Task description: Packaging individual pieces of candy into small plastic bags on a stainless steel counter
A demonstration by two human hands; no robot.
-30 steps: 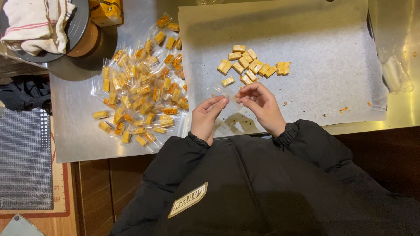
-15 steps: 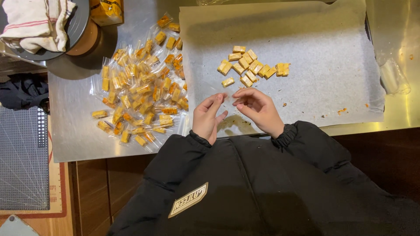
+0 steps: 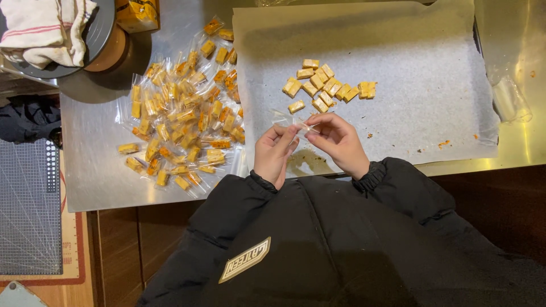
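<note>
We've got both hands pinching a small clear wrapper (image 3: 293,120) over the paper sheet (image 3: 432,85), left hand (image 3: 274,153) on its near end and right hand (image 3: 338,142) on the other, fingers closed on it. The bare candy pieces (image 3: 327,85) sit in a loose cluster just beyond our hands, and the wrapped ones (image 3: 182,113) are piled on the steel desk (image 3: 96,170) off to the left.

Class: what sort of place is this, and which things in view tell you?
Probably a small sweet-making kitchen: a steel worktable, baking paper carrying unwrapped candy pieces, and a pile of wrapped candies.
</note>
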